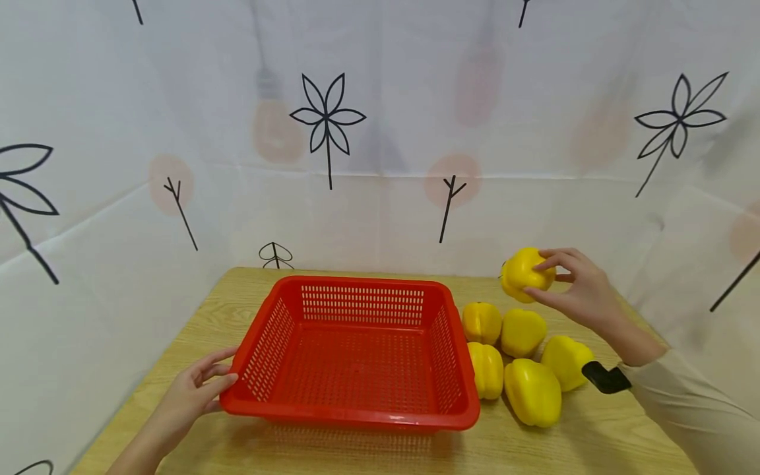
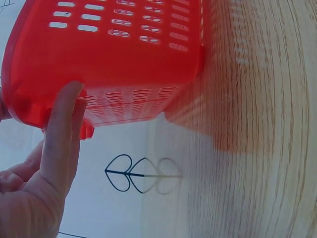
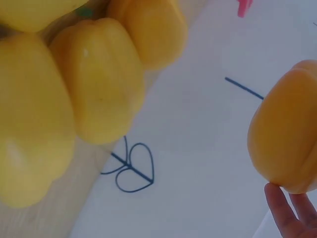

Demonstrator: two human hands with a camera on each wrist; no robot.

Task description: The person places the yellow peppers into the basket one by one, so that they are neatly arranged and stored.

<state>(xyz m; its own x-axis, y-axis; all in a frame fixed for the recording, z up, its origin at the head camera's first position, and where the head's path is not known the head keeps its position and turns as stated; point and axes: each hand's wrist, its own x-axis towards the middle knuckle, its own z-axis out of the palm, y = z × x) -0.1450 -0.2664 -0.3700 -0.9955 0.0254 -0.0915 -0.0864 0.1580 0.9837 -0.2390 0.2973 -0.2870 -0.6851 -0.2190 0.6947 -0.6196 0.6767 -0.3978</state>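
Observation:
A red plastic basket [image 1: 356,417] with slotted walls stands on the table, its inside bare. My left hand [image 1: 189,389] pinches its left rim, thumb on top and fingers beneath; in the left wrist view those fingers [image 2: 62,134] lie against the basket's outer wall [image 2: 129,59]. On the right, my right hand [image 1: 576,284] holds a yellow bell pepper [image 1: 524,274] above the table, between thumb and fingers. The same pepper [image 3: 287,131] shows at the right edge of the right wrist view. Several more yellow bell peppers [image 1: 532,392] lie below it, right beside the basket.
The wooden table [image 1: 202,429] ends at a pale cloth [image 1: 380,224] printed with plants, which hangs at the back and both sides. One pepper [image 1: 487,371] lies close against the basket's right side. A black band [image 1: 607,377] sits at my right wrist.

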